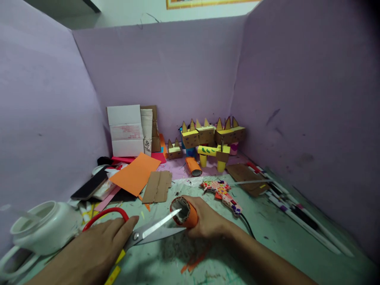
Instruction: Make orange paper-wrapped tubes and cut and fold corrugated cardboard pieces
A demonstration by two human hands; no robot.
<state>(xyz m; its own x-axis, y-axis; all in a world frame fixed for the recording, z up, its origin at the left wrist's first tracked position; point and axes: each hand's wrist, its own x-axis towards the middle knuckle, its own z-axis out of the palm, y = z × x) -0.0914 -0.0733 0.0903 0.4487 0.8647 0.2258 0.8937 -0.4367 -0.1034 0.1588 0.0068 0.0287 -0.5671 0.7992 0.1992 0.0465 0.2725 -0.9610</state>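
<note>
My left hand (102,241) is closed on a pair of scissors (136,236) with a red upper handle and yellow wrapping lower down. Their blades are parted around the tube's rim: the upper tip reaches into the mouth, the lower one passes beneath. My right hand (204,217) wraps round this orange cardboard tube (193,213), its rough brown end facing left and toward me. Orange paper scraps (196,263) lie below it on the table. Behind my right hand rests a flower-patterned glue gun (219,190) with a stick at its back.
A white teapot-like pot (56,225) stands at left. Orange paper (136,174) and cardboard (157,187) lie behind my left hand. Another orange tube (193,166) lies before several cardboard figures (206,134). Markers or sticks (303,225) line the right. Lilac panels (178,67) enclose three sides.
</note>
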